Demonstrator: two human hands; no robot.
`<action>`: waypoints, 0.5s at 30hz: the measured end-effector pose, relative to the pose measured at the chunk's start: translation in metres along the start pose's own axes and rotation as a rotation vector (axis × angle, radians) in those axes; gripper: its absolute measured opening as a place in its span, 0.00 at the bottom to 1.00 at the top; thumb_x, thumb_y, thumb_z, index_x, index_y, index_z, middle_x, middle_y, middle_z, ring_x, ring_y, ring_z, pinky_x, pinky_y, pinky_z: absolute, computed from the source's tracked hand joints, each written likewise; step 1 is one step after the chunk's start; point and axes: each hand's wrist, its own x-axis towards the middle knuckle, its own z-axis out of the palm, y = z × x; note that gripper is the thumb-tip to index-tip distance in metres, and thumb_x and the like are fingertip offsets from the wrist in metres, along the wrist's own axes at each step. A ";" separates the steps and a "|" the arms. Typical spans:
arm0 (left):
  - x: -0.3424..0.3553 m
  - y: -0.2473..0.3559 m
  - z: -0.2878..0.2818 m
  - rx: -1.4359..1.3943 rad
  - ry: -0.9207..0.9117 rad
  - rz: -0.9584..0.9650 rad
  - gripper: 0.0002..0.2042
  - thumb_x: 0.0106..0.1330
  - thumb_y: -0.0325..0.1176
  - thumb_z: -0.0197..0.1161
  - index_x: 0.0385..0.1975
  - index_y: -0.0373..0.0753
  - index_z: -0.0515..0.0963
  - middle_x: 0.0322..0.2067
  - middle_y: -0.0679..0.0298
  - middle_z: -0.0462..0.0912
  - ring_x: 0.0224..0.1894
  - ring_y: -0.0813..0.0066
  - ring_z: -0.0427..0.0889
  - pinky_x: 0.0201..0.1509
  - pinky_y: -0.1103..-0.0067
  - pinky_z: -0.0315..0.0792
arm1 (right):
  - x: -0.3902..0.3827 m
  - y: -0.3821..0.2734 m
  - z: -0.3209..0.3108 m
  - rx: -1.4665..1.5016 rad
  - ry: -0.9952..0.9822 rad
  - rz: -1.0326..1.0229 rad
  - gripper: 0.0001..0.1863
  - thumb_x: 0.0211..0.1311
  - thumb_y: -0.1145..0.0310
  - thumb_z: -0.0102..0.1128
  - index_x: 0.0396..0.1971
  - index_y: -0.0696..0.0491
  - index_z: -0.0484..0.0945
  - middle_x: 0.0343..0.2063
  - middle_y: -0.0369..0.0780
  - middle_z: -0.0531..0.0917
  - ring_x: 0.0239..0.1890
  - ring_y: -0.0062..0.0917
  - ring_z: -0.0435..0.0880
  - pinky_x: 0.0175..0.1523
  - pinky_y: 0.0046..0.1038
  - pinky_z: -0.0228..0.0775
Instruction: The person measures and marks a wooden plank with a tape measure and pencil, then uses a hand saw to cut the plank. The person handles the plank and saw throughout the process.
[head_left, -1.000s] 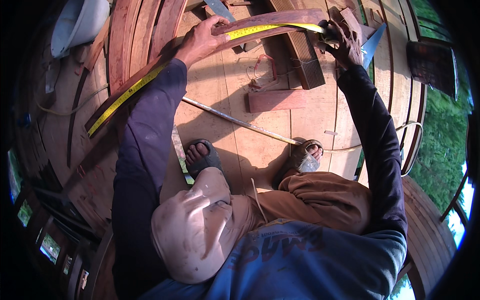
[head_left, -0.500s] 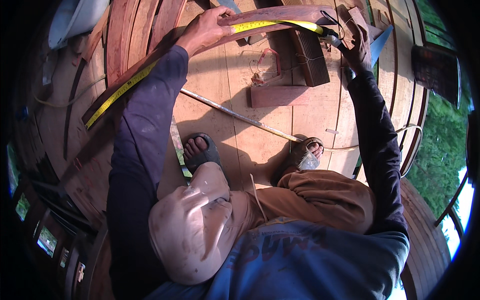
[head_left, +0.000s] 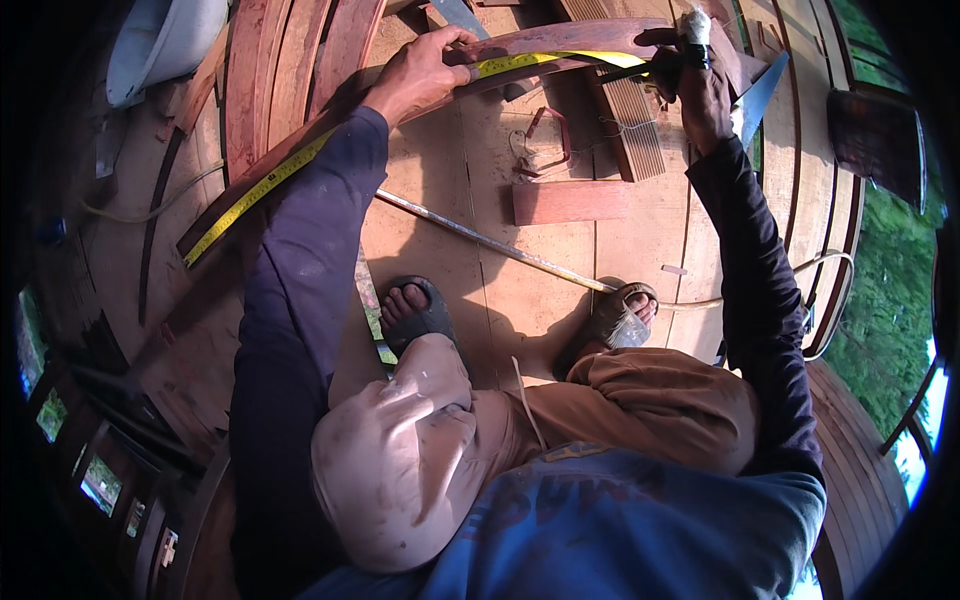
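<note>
A yellow tape measure blade [head_left: 262, 184] lies along a long reddish wooden board [head_left: 575, 38]. My left hand [head_left: 420, 75] is closed over the board and the blade. The blade passes under its fingers and bows to the right. My right hand [head_left: 705, 100] is closed round a black-and-white object [head_left: 697, 28] at the board's right end, beside the end of the visible blade. What kind of object it is, I cannot tell. From the same hand a thin dark stick-like piece [head_left: 628, 73] points left across the blade.
Below the board lie a short reddish block [head_left: 570, 202], a grooved dark plank [head_left: 632, 140] and a red wire-like frame [head_left: 560, 135]. A pale rod [head_left: 490, 240] reaches toward my right foot. More boards [head_left: 285, 80] and a white basin [head_left: 160, 45] are upper left; a blue saw blade [head_left: 758, 100] is right.
My right hand has turned, so the white end of the object now points up above the board. My left hand keeps its grip on the board and blade. The view has shifted slightly.
</note>
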 end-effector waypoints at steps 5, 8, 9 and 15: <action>0.002 0.001 0.000 -0.136 -0.061 -0.081 0.23 0.63 0.33 0.71 0.58 0.43 0.76 0.47 0.58 0.86 0.50 0.73 0.83 0.56 0.77 0.73 | 0.001 -0.009 0.049 0.256 -0.043 0.133 0.15 0.71 0.58 0.64 0.40 0.56 0.80 0.26 0.31 0.79 0.27 0.13 0.74 0.33 0.19 0.67; 0.002 0.002 0.004 -0.286 -0.061 -0.087 0.22 0.63 0.28 0.70 0.58 0.39 0.76 0.47 0.59 0.86 0.50 0.73 0.83 0.56 0.78 0.72 | 0.011 -0.009 0.073 0.294 -0.058 0.200 0.09 0.65 0.67 0.69 0.34 0.51 0.75 0.31 0.27 0.73 0.35 0.10 0.70 0.39 0.18 0.63; 0.002 0.002 0.004 -0.240 -0.026 -0.040 0.21 0.64 0.28 0.70 0.57 0.39 0.76 0.47 0.59 0.86 0.50 0.73 0.83 0.56 0.78 0.72 | 0.016 -0.006 0.082 0.331 -0.047 0.168 0.10 0.64 0.67 0.69 0.33 0.50 0.74 0.32 0.27 0.73 0.36 0.11 0.71 0.40 0.18 0.64; -0.001 0.006 -0.002 -0.034 -0.023 -0.051 0.20 0.62 0.26 0.66 0.56 0.39 0.76 0.47 0.60 0.85 0.46 0.71 0.83 0.52 0.78 0.73 | 0.031 0.016 0.100 -0.057 -0.169 -0.281 0.20 0.68 0.68 0.59 0.59 0.54 0.75 0.45 0.39 0.82 0.48 0.23 0.79 0.55 0.28 0.74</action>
